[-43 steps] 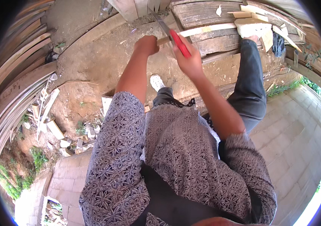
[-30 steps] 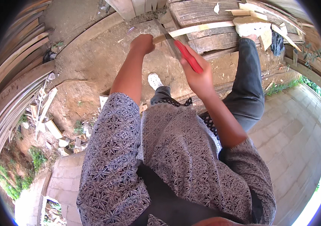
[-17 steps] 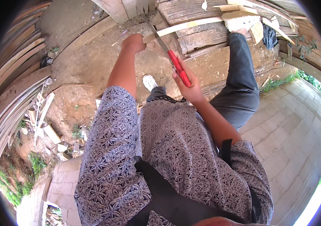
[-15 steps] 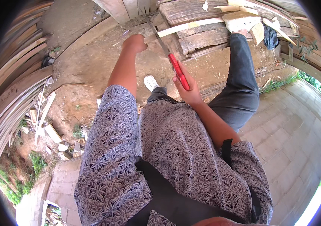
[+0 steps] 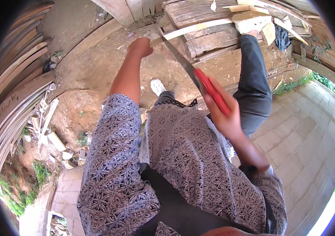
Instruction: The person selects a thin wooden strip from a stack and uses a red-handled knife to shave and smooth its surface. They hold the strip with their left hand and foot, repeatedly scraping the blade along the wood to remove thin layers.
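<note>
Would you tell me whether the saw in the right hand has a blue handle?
No, the handle of the handsaw gripped by the right hand is plainly red.

A short-sleeved shirt [image 5: 183, 157] in grey with a dense dark floral print is worn, crossed by a broad black strap [image 5: 179, 208]. Dark grey trousers [image 5: 254, 86] cover the legs, and white shoes [image 5: 158, 85] are worn. Both forearms are left bare.

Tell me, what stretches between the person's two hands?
The head view shows the saw's grey blade running from the right hand on the red handle up toward the left hand.
</note>
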### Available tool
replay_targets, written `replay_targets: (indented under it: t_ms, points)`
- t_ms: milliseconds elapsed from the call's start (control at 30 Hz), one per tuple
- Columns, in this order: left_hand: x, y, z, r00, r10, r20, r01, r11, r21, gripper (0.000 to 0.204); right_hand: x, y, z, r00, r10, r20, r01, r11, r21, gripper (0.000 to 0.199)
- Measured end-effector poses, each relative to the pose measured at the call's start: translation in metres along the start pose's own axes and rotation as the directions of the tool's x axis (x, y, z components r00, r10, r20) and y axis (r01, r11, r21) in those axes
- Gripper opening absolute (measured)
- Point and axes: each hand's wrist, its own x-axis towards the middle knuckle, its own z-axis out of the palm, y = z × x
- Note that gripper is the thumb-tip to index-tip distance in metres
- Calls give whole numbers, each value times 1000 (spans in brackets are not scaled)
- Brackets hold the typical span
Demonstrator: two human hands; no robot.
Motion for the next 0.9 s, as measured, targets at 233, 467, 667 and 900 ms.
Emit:
replay_targets:
  t_ms: [233, 467, 667, 900]
  points:
    - [6, 6, -4, 999, 35, -4, -35, 999, 13, 34, 171, 62, 90, 995, 24, -93, -25, 1000, -15, 39]
    - [11, -5, 15, 995, 75, 63, -73, 997, -31, 33, 119, 91, 94, 995, -92, -49, 94, 995, 20, 53]
    - [-24, 15, 33, 998, 59, 15, -58, 995, -80, 33, 56, 96, 73, 999, 19, -40, -14, 993, 121, 53]
    - [-28, 22, 34, 1000, -11, 16, 12, 997, -79, 33, 59, 70, 63, 999, -17, -42, 17, 1000, 4, 52]
